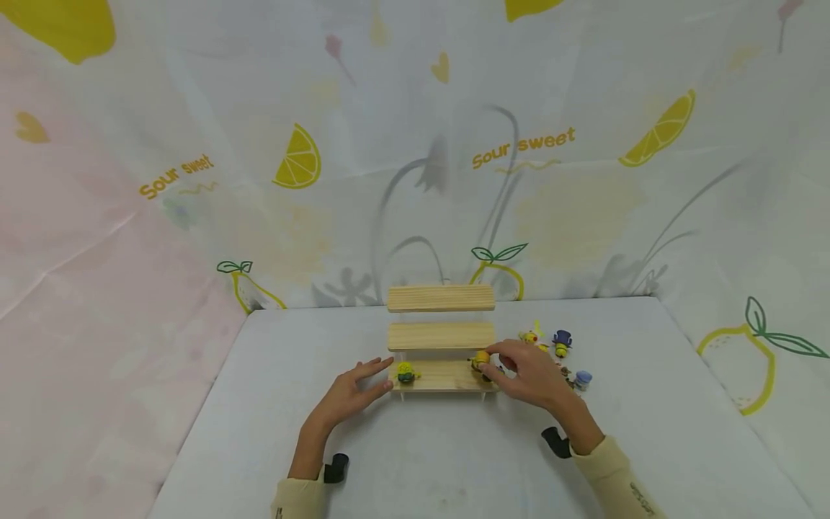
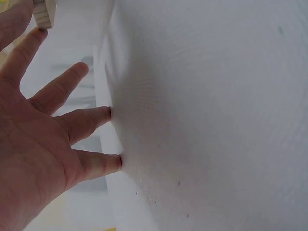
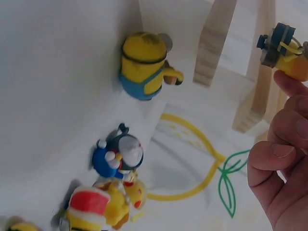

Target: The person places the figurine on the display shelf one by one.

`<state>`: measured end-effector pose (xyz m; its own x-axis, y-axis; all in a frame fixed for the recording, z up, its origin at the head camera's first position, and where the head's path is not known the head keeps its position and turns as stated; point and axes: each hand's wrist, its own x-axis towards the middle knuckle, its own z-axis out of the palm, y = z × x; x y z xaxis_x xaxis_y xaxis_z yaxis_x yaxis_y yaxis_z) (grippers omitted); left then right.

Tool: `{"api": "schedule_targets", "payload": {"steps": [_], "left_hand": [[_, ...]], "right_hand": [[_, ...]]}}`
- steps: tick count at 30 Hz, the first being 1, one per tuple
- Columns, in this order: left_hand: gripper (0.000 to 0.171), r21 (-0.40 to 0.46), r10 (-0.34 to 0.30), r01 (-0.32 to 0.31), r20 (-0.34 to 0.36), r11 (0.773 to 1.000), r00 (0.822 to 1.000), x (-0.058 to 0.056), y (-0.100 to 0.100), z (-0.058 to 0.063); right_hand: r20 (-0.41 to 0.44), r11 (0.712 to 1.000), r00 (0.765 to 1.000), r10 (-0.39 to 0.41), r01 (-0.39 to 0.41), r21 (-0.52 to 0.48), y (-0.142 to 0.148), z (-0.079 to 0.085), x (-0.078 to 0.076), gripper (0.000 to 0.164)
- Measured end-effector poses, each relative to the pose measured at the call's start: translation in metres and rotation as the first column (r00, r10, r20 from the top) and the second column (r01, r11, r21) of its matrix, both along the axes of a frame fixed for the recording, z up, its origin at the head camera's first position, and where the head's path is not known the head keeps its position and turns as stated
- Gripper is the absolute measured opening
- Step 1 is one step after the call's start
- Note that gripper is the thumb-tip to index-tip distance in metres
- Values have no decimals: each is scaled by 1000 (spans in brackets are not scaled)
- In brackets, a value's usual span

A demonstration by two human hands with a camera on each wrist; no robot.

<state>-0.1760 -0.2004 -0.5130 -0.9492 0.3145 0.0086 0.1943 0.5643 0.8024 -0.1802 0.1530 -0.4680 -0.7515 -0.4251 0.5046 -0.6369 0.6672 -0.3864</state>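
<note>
A three-step wooden display stand (image 1: 441,336) stands on the white table. At the right end of its lowest step, my right hand (image 1: 533,373) pinches a small yellow toy figurine (image 1: 481,360) between thumb and fingers. The right wrist view shows this figurine (image 3: 291,55) with dark blue parts, its yellow side against a fingertip. A yellow-and-green figurine (image 1: 405,373) stands at the left end of the same step. My left hand (image 1: 346,395) is spread beside that end, its fingers extended; in the left wrist view one fingertip meets the stand's wooden end (image 2: 44,15).
Right of the stand lies a loose group of toys: a figurine with a dark blue hat (image 1: 562,342), a yellow-and-red one (image 1: 529,336) and a blue-topped one (image 1: 583,378). A minion figurine (image 3: 143,67) stands near the planks. A printed cloth (image 1: 415,158) hangs behind.
</note>
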Motion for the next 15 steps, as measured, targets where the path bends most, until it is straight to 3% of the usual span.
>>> {"api": "schedule_targets", "payload": {"steps": [15], "left_hand": [[51, -4, 5, -5, -10, 1000, 1000, 1, 0, 1]], "right_hand": [[61, 997, 995, 80, -81, 6, -31, -2, -7, 24]]}}
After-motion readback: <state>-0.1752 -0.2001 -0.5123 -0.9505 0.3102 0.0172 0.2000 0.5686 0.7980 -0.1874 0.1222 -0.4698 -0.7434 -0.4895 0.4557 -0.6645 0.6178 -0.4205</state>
